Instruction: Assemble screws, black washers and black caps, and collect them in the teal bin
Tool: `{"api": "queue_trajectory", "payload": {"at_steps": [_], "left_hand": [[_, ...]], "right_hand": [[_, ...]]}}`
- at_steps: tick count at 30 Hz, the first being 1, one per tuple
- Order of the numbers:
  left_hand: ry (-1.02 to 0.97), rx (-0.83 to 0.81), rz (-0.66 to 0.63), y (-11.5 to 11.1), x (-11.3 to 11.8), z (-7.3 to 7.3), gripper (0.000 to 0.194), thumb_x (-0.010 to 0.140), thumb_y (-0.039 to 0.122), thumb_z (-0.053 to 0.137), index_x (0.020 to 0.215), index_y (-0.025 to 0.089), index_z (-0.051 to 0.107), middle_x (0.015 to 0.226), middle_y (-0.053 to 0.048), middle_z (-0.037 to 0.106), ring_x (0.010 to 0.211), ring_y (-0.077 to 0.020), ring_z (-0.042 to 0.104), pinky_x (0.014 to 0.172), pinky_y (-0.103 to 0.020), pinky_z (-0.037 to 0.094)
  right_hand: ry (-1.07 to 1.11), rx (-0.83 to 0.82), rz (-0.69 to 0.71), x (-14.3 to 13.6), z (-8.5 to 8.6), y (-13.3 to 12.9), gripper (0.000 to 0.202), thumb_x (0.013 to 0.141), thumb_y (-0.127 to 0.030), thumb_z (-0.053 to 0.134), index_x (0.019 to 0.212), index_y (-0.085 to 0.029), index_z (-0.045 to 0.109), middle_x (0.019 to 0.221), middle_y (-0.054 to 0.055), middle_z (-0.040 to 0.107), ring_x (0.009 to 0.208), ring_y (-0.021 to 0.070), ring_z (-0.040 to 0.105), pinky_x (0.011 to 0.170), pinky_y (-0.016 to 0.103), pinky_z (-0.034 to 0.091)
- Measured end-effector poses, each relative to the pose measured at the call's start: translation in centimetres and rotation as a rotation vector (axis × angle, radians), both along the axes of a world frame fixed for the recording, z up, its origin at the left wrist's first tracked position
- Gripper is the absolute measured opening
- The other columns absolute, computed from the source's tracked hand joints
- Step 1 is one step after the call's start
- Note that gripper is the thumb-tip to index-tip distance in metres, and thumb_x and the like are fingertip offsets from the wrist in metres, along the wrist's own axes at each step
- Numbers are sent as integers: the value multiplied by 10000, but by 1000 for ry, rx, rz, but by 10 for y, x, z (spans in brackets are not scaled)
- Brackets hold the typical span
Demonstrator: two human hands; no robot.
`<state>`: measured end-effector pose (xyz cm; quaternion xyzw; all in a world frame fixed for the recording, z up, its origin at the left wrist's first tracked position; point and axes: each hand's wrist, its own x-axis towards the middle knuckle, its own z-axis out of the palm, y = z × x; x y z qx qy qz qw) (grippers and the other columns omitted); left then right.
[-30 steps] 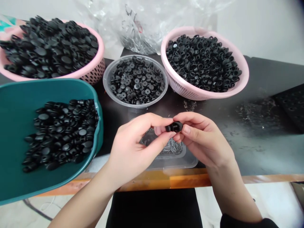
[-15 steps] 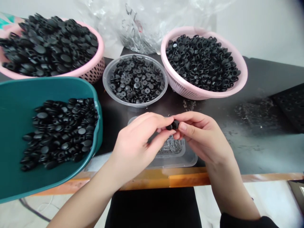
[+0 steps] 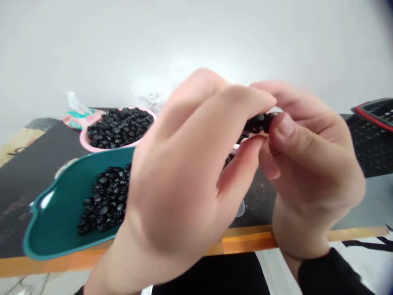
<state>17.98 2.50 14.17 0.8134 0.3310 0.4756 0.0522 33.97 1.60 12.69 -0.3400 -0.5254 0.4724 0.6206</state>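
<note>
While the left hand [image 3: 190, 168] pinches a small black plastic piece [image 3: 257, 123] between thumb and finger, the right hand [image 3: 316, 151] grasps its other end — so the piece is held raised between both hands, partly covered by them. Beside the left hand stands a deep teal plastic tub [image 3: 58, 235], with a pile of shiny black parts [image 3: 107, 198] inside. Behind this tub is a pink round basket [image 3: 84, 140], heaped with black parts too — both on a dark flat tabletop [image 3: 37, 159].

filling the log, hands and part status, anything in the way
Left hand and right hand pinch black part. Part partly hidden between them. Left hand blocks some of teal tub.
</note>
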Motion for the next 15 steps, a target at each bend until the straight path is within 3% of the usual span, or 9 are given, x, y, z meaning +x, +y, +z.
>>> {"api": "queue_trajectory", "payload": {"at_steps": [2, 6, 11, 15], "left_hand": [[-47, 50, 29, -4, 0, 11, 221, 897, 54, 675, 1017, 239, 686, 921, 9, 691, 824, -141, 650, 777, -279, 586], [-46, 116, 68, -5, -7, 4, 156, 961, 216, 676, 1110, 258, 695, 1080, -31, 636, 986, -187, 617, 860, -317, 589], [-38, 43, -45, -5, -12, -1, 205, 971, 152, 655, 1141, 267, 657, 1138, -1, 620, 1085, -139, 596, 955, -238, 540], [-80, 77, -52, -4, -11, 0, 192, 977, 161, 661, 1132, 276, 654, 1145, 23, 626, 1059, -113, 600, 958, -212, 525]], "right_hand": [[93, 36, 50, -3, 7, 0, 175, 903, -180, 762, 995, -329, 773, 713, -80, 712, 435, 41, 481, 487, 183, 463], [166, 0, 281, -4, 2, 6, 52, 945, -272, 724, 991, -296, 724, 640, -73, 675, 408, 50, 468, 455, 181, 417], [269, 4, 423, 1, -4, 2, 49, 975, -286, 704, 1023, -276, 702, 903, -17, 792, 411, 22, 493, 487, 187, 412], [292, 26, 462, 2, -2, -6, 59, 1009, -276, 661, 1039, -309, 699, 905, -40, 782, 419, 9, 523, 523, 177, 430]]}}
